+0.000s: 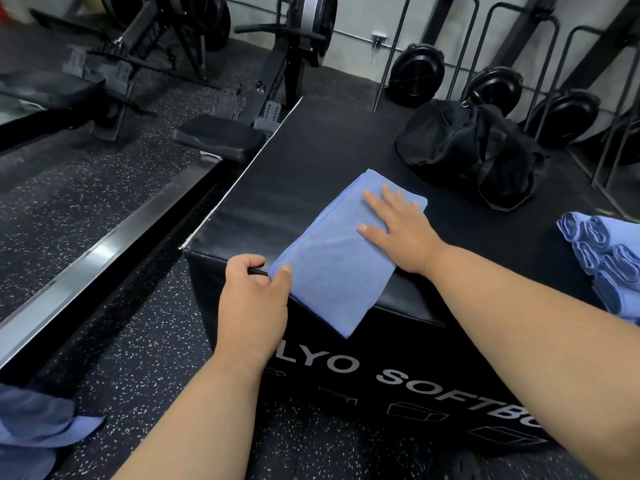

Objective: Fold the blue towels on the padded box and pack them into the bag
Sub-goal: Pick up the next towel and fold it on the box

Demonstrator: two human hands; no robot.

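A folded blue towel (pixel 332 258) lies on the black padded box (pixel 311 157), its near corner hanging over the front edge. My left hand (pixel 254 296) pinches the towel's near left corner between thumb and curled fingers. My right hand (pixel 398 230) lies flat on the towel's far right part, fingers straight and spread. A black bag (pixel 474 150) sits slumped at the far right of the box top. A pile of blue towels (pixel 606 261) lies at the right edge of the box.
A rowing machine with its seat (pixel 221 138) and metal rail (pixel 104 251) runs along the left of the box. More blue cloth (pixel 31 427) shows at the lower left. Black weight plates in racks (pixel 491 84) stand behind the box on speckled rubber floor.
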